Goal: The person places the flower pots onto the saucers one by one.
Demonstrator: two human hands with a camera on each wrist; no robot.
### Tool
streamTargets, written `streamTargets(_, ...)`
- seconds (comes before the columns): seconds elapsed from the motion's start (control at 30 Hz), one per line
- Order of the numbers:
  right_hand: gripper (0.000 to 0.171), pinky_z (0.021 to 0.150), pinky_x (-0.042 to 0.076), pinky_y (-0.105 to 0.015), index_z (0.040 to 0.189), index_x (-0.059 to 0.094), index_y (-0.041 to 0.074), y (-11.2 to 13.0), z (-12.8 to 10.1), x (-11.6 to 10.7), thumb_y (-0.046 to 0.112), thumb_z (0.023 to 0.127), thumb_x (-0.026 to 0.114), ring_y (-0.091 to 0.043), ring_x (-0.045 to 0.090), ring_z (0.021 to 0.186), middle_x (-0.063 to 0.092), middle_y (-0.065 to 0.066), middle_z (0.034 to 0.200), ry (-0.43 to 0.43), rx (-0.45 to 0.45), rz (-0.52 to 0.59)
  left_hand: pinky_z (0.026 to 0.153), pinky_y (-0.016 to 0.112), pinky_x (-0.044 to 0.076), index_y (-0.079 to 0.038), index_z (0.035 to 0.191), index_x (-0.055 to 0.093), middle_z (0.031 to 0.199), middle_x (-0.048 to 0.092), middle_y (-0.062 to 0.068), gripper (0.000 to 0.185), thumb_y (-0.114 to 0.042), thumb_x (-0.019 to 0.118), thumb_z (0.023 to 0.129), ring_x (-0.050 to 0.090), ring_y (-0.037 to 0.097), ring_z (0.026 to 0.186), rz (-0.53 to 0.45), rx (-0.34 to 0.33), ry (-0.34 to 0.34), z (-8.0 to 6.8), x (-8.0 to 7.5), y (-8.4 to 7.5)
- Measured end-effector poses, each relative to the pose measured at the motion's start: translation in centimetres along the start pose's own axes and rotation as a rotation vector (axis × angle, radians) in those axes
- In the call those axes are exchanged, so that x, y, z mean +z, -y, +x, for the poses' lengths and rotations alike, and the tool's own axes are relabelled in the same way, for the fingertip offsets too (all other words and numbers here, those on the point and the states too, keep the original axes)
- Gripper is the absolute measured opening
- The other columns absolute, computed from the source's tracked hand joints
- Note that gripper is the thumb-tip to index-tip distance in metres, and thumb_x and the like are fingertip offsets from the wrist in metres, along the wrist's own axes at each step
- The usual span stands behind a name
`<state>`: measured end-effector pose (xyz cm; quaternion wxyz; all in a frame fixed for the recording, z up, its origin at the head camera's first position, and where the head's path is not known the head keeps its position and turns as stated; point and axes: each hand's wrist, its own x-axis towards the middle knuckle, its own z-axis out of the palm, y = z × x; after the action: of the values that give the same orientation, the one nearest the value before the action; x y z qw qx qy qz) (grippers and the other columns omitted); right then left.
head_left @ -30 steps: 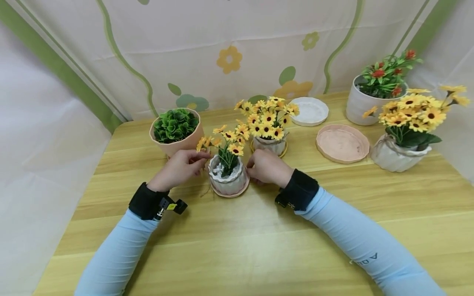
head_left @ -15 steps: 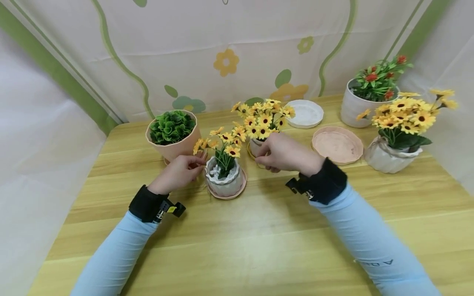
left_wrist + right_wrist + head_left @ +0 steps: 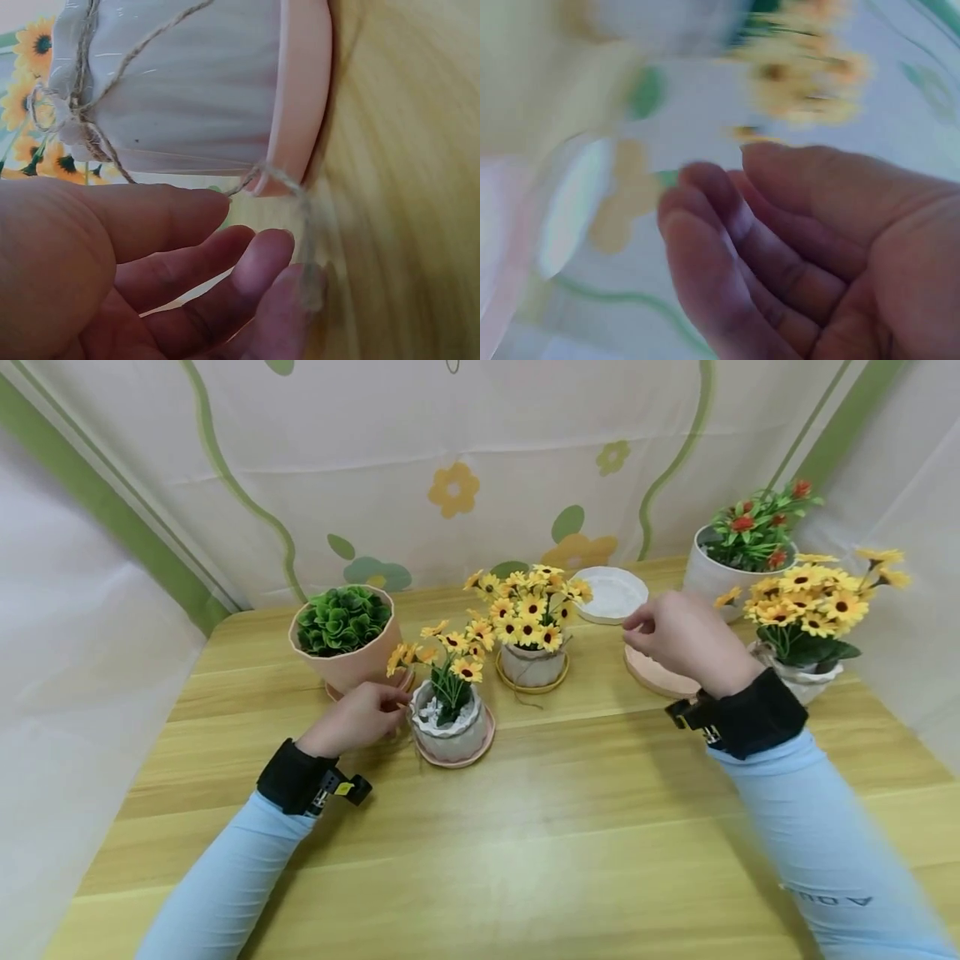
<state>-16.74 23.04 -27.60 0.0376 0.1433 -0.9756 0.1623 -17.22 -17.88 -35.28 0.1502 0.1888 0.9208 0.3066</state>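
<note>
A ribbed white pot (image 3: 453,739) of yellow daisies stands on a small pink saucer (image 3: 483,739) at mid-table. Beside its left wall is my left hand (image 3: 352,720), fingers loosely bent. In the left wrist view a loose end of the pot's twine (image 3: 304,217) hangs by the thumb and fingertips, with a gap between thumb and fingers. My right hand (image 3: 690,639) hovers over a larger pink saucer (image 3: 648,675), partly hiding it. Its fingers are loosely curled around nothing, and the right wrist view is blurred.
Behind stand a peach pot (image 3: 360,664) with green leaves and a second daisy pot (image 3: 532,668) on a yellow saucer (image 3: 564,668). A white saucer (image 3: 611,593) lies farther back. Right are a white pot (image 3: 712,572) with red flowers and another daisy pot (image 3: 806,681).
My right hand has left the front pot's right side, passed before the second daisy pot, and moved right to above the large pink saucer. The left hand stays beside the front pot.
</note>
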Motion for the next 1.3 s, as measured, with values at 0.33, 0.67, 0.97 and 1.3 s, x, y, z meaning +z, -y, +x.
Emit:
streamTargets(0.33,0.013,0.072,0.047,-0.046,0.085,0.072,0.002,-4.7,-2.0,3.4,0.014,0.080,0.068,-0.028,0.062,0.076,0.068,-0.012,0.084,0.063,0.011,-0.144,0.051,0.027,0.040,-0.005,0.106,0.066,0.073,0.061,0.005,0.021,-0.008,0.057,0.087,0.051,0.015,0.056,-0.038,0.006,0.038,0.3,0.4,0.4)
streamTargets(0.67,0.013,0.059,0.042,-0.032,0.067,0.068,0.011,-5.1,-2.6,5.1,0.003,0.076,0.065,-0.013,0.050,0.057,0.059,0.005,0.061,0.012,-0.155,-0.205,0.053,0.028,0.042,-0.007,0.102,0.066,0.072,0.059,0.003,0.018,-0.006,0.057,0.086,0.052,0.015,0.058,-0.043,0.006,0.042,0.4,0.6,0.2)
streamTargets(0.97,0.029,0.050,0.030,-0.030,0.055,0.055,0.017,-4.3,-2.7,5.9,0.001,0.078,0.059,-0.015,0.037,0.050,0.044,0.005,0.052,-0.064,-0.130,-0.259,0.055,0.028,0.044,-0.008,0.101,0.067,0.072,0.059,0.001,0.016,-0.008,0.059,0.086,0.053,0.015,0.059,-0.046,0.019,0.037,0.4,0.7,0.1)
streamTargets(1.3,0.032,0.046,0.028,-0.030,0.056,0.051,0.018,-2.7,-2.6,6.7,0.006,0.083,0.061,-0.016,0.034,0.050,0.040,0.002,0.054,-0.103,-0.188,-0.267,0.055,0.028,0.043,-0.008,0.101,0.067,0.071,0.060,0.002,0.017,-0.008,0.059,0.087,0.053,0.014,0.058,-0.040,0.029,0.038,0.4,0.7,0.2)
